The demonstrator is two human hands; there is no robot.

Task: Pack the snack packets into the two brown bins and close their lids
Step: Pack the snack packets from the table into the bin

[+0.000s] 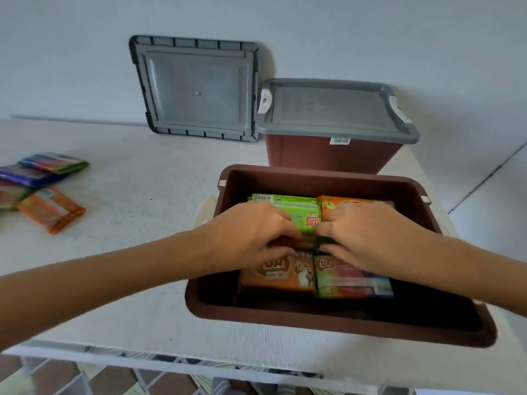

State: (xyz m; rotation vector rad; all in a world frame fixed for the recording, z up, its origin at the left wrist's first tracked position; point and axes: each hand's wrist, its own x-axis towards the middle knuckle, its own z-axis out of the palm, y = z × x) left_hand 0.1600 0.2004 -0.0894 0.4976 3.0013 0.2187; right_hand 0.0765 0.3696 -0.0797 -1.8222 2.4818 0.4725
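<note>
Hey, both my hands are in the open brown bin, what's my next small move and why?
Probably seat the green packets in the open bin and release your grip: left hand and right hand hold them above the lower packets, and loose packets wait on the table.

The near bin, brown, stands open. Inside, a green packet and an orange packet lie at the back, with two more packets in front. The far bin is shut under its grey lid. The other lid leans upright just left of it. Loose packets lie well to the left.
</note>
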